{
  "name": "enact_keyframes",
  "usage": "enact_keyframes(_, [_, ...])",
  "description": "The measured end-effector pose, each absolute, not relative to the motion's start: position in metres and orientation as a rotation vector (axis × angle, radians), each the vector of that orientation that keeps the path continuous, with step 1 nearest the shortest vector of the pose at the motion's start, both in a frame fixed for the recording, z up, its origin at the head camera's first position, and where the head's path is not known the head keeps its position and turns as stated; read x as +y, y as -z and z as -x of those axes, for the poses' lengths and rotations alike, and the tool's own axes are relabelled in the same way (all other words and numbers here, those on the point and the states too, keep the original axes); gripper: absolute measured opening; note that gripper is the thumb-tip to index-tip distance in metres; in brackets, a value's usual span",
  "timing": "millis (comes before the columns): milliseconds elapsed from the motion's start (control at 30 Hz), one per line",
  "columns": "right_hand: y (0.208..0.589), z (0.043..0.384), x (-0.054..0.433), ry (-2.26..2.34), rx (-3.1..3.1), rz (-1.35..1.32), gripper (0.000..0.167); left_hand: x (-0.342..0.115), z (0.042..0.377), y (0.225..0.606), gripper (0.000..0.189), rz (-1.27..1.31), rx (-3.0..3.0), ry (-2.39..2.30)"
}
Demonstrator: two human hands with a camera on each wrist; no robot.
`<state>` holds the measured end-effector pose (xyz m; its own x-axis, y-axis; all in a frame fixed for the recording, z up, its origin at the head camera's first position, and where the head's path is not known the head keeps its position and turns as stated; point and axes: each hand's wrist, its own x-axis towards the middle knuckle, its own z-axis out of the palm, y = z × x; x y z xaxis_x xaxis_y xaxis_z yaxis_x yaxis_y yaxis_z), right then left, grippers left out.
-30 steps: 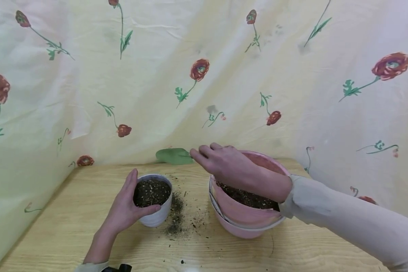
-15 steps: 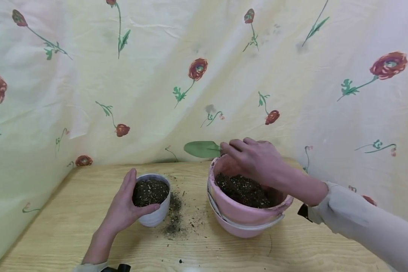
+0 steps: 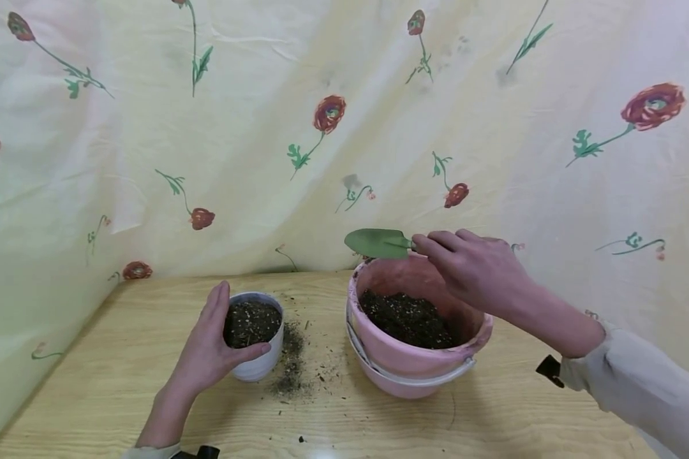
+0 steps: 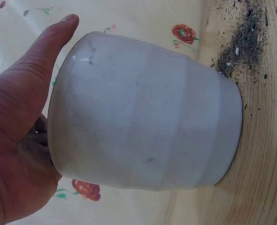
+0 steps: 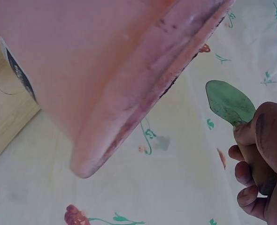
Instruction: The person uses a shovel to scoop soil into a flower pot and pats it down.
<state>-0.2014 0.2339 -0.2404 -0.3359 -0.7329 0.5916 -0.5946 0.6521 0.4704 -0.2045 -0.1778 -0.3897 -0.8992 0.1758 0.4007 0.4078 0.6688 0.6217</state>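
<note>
Soil fills a white flowerpot [image 3: 259,366] nearly to its rim, left of centre in the head view. My left hand [image 3: 203,354] holds this pot at its left side, thumb along the near rim, fingers at the far side. Over the back right rim of a pink bucket [image 3: 402,344], my right hand [image 3: 479,266] grips a green garden trowel [image 3: 376,243] by its handle. The trowel's blade points left, above the bucket's far rim. Dark soil [image 3: 407,319] lies inside the bucket. In the right wrist view, fingers wrap the trowel's brown handle [image 5: 256,164].
Spilled soil [image 3: 289,366] lies on the wooden table [image 3: 166,319] between pot and bucket. The bucket's pale carrying handle [image 3: 430,382] hangs down its front. A flowered cloth [image 3: 252,159] rises behind the table and along its sides.
My right hand has moved right with the trowel, from left of the bucket to over its back rim, uncovering the soil inside. The left hand stays at the pot.
</note>
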Motion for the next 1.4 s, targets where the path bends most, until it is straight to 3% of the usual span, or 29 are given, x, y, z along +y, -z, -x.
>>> enact_keyframes(133, [0.242, 0.197, 0.24, 0.186, -2.064, -1.029, 0.029, -0.178, 0.204, 0.39, 0.133, 0.466, -2.582, 1.069])
enact_keyframes(367, [0.249, 0.191, 0.249, 0.155, -2.068, -1.025, 0.046, -0.173, 0.201, 0.387, 0.133, 0.486, -2.572, 1.074])
enact_keyframes(567, [0.256, 0.19, 0.257, 0.132, -2.147, -1.028, 0.03, -0.147, 0.193, 0.38, 0.132, 0.569, -2.589, 1.126])
enact_keyframes(733, [0.265, 0.189, 0.26, 0.17, -2.243, -1.017, 0.054, -0.11, 0.19, 0.377, 0.129, 0.732, -2.57, 1.155])
enact_keyframes(1033, [0.28, 0.193, 0.262, 0.275, -2.392, -1.003, 0.061, -0.051, 0.182, 0.374, 0.13, 0.893, -2.567, 1.258])
enact_keyframes(1400, [0.284, 0.197, 0.257, 0.325, -2.398, -0.983, 0.037, -0.032, 0.187, 0.375, 0.119, 1.057, -2.442, 1.222])
